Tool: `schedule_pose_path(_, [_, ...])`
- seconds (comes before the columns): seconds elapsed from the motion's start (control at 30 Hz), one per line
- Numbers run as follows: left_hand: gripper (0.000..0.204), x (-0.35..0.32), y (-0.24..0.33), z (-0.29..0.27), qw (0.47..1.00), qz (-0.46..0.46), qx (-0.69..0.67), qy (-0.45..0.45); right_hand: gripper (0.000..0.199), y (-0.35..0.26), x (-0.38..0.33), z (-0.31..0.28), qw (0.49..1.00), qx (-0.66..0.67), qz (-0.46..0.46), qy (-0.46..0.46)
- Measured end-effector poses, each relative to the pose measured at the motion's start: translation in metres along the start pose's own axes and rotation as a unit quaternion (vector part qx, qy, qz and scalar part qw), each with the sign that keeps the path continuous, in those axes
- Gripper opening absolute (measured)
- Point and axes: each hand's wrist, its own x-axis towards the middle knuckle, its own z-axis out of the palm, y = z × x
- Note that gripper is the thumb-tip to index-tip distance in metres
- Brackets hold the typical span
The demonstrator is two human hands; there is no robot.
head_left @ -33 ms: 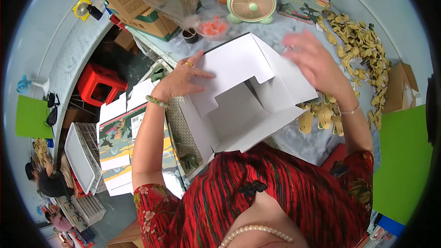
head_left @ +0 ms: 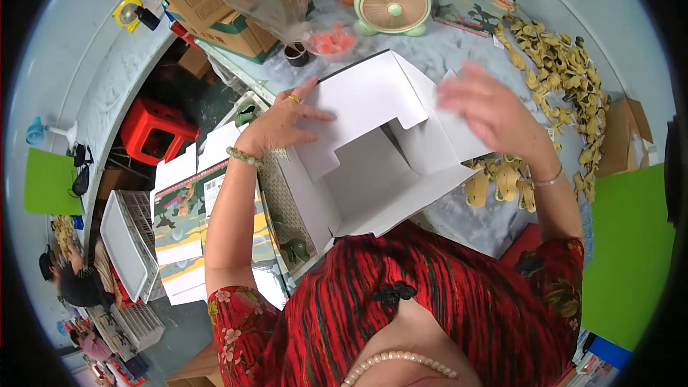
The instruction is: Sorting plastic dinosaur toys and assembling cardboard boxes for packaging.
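Note:
A cardboard box (head_left: 380, 186), white and grey inside, stands tilted before me with its opening toward me. A broad white flap with a notched edge (head_left: 365, 100) lies along its far side. My left hand (head_left: 287, 122) rests on the left part of this flap, fingers spread and outstretched. Over the box's right side flap (head_left: 459, 125) is my right hand (head_left: 491, 107), blurred by motion, fingers stretched out and holding nothing I can see. Whether its fingertips touch the flap, I cannot tell.
Printed folded boxes (head_left: 183, 236) lie at my left, beside a patterned crate with green dinosaur toys (head_left: 294, 251). Yellowish plush pieces (head_left: 566, 72) spread along the right. A green fan (head_left: 393, 1), a bowl of orange-red pieces (head_left: 333, 41) and cartons (head_left: 215, 7) stand at the back.
My right hand has shifted slightly left and downward over the right flap. My left hand and the box have hardly moved.

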Motion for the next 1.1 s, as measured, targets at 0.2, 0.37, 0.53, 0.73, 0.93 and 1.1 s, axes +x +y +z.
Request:
schedule_pose_path(0.2, [0.041, 0.000, 0.001, 0.001, 1.000, 0.011, 0.015, 0.008, 0.032, -0.021, 0.009, -0.042, 0.947, 0.224, 0.001, -0.231])
schedule_pose_path(0.37, [0.045, -0.001, 0.001, 0.001, 1.000, -0.020, -0.012, -0.011, 0.047, -0.043, 0.026, -0.012, 0.961, 0.107, 0.133, -0.219])
schedule_pose_path(0.53, [0.046, 0.001, 0.004, 0.003, 1.000, -0.001, -0.003, -0.004, 0.051, -0.042, 0.021, 0.026, 0.977, 0.071, 0.198, -0.033])
schedule_pose_path(0.73, [0.045, -0.003, -0.004, 0.004, 1.000, -0.002, 0.003, 0.003, 0.048, -0.036, 0.022, 0.009, 0.947, 0.261, 0.160, -0.096])
schedule_pose_path(0.93, [0.043, -0.001, -0.004, 0.004, 0.998, -0.014, -0.064, -0.012, 0.040, -0.045, 0.003, 0.009, 0.919, 0.348, 0.168, -0.075])
schedule_pose_path(1.1, [0.041, -0.001, 0.002, 0.001, 0.998, -0.035, -0.051, -0.001, 0.041, -0.059, 0.012, 0.028, 0.936, 0.219, 0.267, 0.063])
